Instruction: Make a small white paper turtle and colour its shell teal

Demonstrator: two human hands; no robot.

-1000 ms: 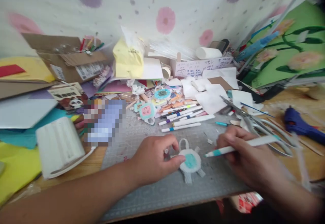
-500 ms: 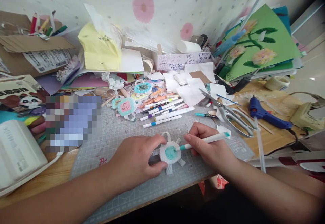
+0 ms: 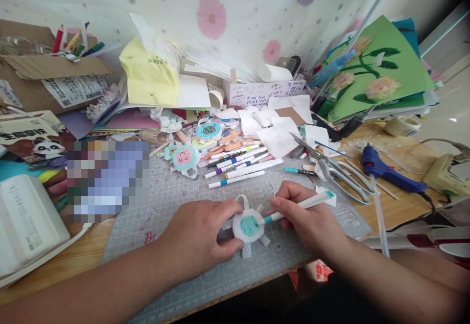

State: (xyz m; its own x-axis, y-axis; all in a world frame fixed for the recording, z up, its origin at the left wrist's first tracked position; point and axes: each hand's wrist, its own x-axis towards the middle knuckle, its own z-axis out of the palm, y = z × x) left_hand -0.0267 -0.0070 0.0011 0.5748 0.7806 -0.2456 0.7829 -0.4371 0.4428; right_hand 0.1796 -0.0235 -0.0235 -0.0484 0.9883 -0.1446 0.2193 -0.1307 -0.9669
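Observation:
A small white paper cut-out with a teal middle lies on the grey cutting mat. My left hand presses on its left side and pins it to the mat. My right hand holds a white marker with a teal band, and the marker's tip rests on the teal patch of the cut-out.
A row of markers and finished cut-outs lie past my hands. Scissors, a blue glue gun and a green flower picture are to the right. A white box and a cardboard box sit on the left.
My right hand brought the marker from the right onto the cut-out, where its tip now touches the teal patch. My left hand stayed on the cut-out. The camera view shifted right.

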